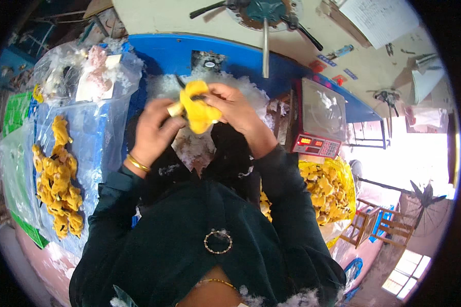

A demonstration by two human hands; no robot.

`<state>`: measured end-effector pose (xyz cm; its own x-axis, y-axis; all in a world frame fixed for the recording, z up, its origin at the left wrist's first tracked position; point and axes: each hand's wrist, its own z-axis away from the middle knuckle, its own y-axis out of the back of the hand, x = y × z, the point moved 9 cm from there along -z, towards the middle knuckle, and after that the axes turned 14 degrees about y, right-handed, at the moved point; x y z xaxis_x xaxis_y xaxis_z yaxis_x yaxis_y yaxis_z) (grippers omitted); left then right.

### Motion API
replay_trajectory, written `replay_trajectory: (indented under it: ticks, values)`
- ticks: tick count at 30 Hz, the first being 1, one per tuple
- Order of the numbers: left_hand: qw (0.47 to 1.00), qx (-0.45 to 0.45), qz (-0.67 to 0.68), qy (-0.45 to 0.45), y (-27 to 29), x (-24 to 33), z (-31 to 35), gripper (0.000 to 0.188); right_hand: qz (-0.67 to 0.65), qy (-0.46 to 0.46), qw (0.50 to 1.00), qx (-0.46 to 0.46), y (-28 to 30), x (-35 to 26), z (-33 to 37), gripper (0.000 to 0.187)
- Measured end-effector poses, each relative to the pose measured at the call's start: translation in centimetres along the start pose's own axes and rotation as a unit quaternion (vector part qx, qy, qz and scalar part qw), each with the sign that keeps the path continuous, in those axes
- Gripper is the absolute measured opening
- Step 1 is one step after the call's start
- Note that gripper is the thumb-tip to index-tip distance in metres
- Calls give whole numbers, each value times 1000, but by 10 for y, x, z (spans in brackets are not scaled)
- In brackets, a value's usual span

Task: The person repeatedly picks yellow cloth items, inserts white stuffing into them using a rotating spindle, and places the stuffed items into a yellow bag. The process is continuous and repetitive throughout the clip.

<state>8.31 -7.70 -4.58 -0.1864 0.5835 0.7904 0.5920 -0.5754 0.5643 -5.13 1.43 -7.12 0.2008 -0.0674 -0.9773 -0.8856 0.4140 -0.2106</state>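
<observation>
A small yellow plush toy with dark and pale parts is held up in front of my chest. My right hand grips its right side, with the thumb and fingers closed on the fabric. On the other side, my left hand pinches the toy's pale end at its lower left. A thin dark piece sticks out at the toy's upper left. White stuffing fluff lies behind the hands, against a blue panel.
Several yellow plush pieces lie on plastic sheeting over blue crates at left. A metal tube juts from the machine ahead. At right stand a red digital scale and a yellow bag full of yellow pieces. Wooden chairs stand beyond.
</observation>
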Motion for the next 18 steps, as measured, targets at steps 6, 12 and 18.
replay_trajectory:
  ticks: [6, 12, 18]
  values:
    - [796, -421, 351, 257, -69, 7, -30, 21, 236, 98, 944, -208, 4, -38, 19, 19]
    - [818, -424, 321, 220, -91, 36, -48, 18, 331, 95, 924, -168, 42, -56, 39, 22]
    - [812, -494, 266, 160, -124, 59, -53, 17, 556, 232, 797, -33, 81, -78, 55, 18]
